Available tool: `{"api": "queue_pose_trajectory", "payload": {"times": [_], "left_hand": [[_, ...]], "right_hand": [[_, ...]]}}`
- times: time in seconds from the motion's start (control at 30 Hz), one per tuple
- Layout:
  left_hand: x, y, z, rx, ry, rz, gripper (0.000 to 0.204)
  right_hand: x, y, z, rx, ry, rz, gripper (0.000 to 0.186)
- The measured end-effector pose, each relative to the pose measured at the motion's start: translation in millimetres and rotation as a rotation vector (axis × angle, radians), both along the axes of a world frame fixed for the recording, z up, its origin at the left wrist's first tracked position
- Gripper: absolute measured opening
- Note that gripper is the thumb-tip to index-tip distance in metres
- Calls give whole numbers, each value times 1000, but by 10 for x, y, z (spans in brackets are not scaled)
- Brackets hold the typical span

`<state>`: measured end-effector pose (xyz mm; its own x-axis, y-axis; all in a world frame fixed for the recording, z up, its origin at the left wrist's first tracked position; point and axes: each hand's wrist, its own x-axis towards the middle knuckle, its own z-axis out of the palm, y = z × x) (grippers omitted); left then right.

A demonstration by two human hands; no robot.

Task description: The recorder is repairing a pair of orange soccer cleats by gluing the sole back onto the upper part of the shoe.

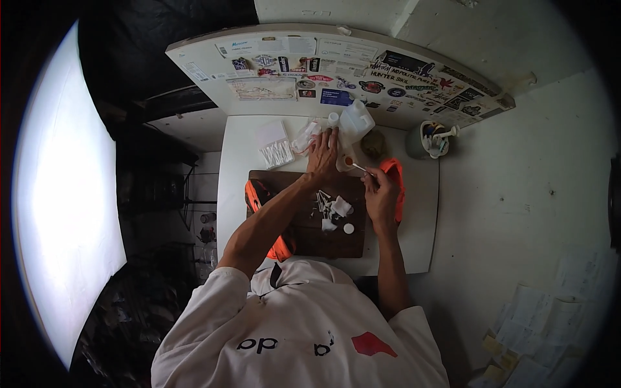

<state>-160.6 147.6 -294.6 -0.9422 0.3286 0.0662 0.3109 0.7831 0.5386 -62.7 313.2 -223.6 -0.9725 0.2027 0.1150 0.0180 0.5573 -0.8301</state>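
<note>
A thin cotton swab (pixel 359 169) is pinched in the right hand (pixel 381 194); being light and bendy, it is best held mid-stick; the left hand (pixel 323 155) is laid flat on the white jug (pixel 354 123).

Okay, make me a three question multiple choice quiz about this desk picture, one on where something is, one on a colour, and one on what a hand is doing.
1. Where do the used swabs and white scraps lie?
A. on the dark board
B. in the grey cup
C. on the floor

2. What colour is the jug at the back of the desk?
A. blue
B. white
C. black

3. What is the right hand doing?
A. lying flat and empty
B. gripping the jug
C. pinching a thin swab stick

Answers: 1 A, they are scattered on the dark board. 2 B, the jug is white. 3 C, the stick juts from its fingers, while the left hand rests flat by the jug.
</note>
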Motion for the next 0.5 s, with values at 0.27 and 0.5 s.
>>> {"api": "queue_pose_trajectory", "payload": {"times": [0.27,0.5], "left_hand": [[357,107,71,126,83,-11,118],[526,181,-113,7,214,-85,104]], "right_hand": [[50,17,-247,372,-86,79,13],[129,18,-385,458,-102,118,12]]}}
